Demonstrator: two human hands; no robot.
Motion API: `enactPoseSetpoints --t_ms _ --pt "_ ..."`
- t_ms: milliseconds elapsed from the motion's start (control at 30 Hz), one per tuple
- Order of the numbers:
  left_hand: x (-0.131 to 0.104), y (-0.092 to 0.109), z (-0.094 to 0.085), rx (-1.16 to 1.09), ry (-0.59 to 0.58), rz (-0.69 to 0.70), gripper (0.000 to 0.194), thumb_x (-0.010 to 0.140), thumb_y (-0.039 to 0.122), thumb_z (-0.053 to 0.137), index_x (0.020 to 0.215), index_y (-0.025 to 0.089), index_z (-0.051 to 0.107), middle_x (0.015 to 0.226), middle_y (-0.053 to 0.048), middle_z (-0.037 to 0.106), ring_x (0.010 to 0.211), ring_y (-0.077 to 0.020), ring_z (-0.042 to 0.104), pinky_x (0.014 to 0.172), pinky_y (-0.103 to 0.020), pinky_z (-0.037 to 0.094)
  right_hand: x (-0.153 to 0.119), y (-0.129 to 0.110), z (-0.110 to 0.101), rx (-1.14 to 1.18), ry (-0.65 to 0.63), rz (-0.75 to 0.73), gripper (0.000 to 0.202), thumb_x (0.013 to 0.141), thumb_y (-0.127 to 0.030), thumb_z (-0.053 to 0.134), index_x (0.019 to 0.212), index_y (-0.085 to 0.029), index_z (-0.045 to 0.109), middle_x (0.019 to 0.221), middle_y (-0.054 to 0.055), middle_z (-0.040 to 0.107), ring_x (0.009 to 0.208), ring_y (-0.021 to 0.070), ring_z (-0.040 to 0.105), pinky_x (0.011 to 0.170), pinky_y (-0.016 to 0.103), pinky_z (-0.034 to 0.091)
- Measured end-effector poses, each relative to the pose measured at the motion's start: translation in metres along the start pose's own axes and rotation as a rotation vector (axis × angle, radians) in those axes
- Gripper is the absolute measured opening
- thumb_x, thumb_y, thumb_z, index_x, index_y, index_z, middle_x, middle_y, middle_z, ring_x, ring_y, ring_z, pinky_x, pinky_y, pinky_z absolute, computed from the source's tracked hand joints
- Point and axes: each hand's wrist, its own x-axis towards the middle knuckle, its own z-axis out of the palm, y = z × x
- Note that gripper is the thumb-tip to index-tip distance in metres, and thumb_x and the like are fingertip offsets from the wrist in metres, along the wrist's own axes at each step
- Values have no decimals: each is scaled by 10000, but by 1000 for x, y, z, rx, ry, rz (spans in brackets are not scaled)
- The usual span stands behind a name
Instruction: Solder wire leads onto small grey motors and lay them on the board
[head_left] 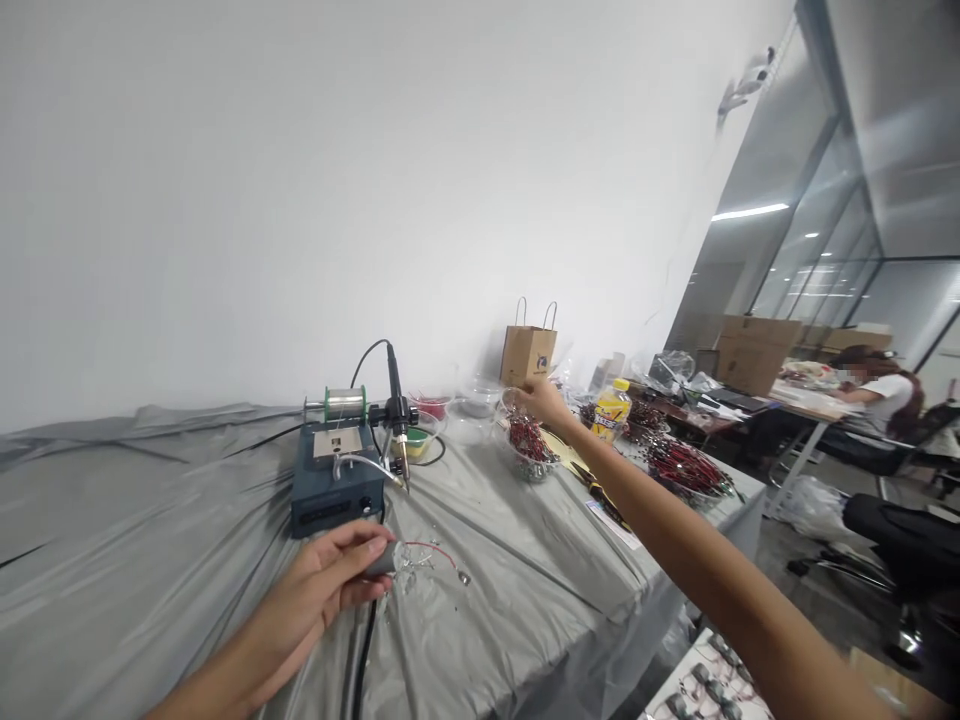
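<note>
My left hand (349, 568) holds a grey cylindrical part (384, 560) between thumb and fingers, low over the covered table. A red wire (435, 547) runs from that part to a small metal piece (464, 578). My right hand (541, 402) reaches to the far side, over the rim of a clear bowl (534, 468) of red and black wired parts (527, 440). Its fingers are bent together, and what they hold, if anything, is too small to make out. Left of the bowl stands a blue soldering station (334, 500) with an upright iron (397, 400).
Pliers (600, 495), a yellow bottle (611, 408) and a pile of red-black wires (690, 470) lie along the right side. A paper bag (529, 352) stands against the wall. At the far right, a person (885, 400) sits at another table.
</note>
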Motion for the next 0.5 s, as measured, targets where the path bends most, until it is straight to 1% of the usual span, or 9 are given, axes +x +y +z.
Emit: enactPoseSetpoints --t_ms 67,233,333,500 --pt "-1 1 1 -9 2 -1 427 700 458 943 974 171 784 925 -29 630 754 -137 676 699 -194 602 -4 2 -3 -1 -7 5 321 989 -404 643 839 -119 642 794 11 637 707 130 597 685 277 508" --pt "-4 6 6 -3 -11 14 438 681 461 954 954 166 782 935 -29 623 755 -132 659 687 -195 604 -11 6 -5 50 -33 38 320 1003 -400 629 866 -111 648 760 0 623 642 112 580 621 250 500" --pt "-5 8 7 3 -1 27 437 688 467 950 958 164 785 940 -30 615 776 -126 638 708 -191 604 -10 6 -8 106 -39 67 309 1012 -388 626 879 -110 645 751 -4 619 630 106 587 602 240 509" --pt "-5 9 7 -4 15 16 444 678 463 956 968 170 788 983 -34 614 799 -130 637 725 -193 606 -6 7 -16 230 -11 125 286 1039 -372 592 959 -105 655 804 17 656 635 100 617 593 233 537"
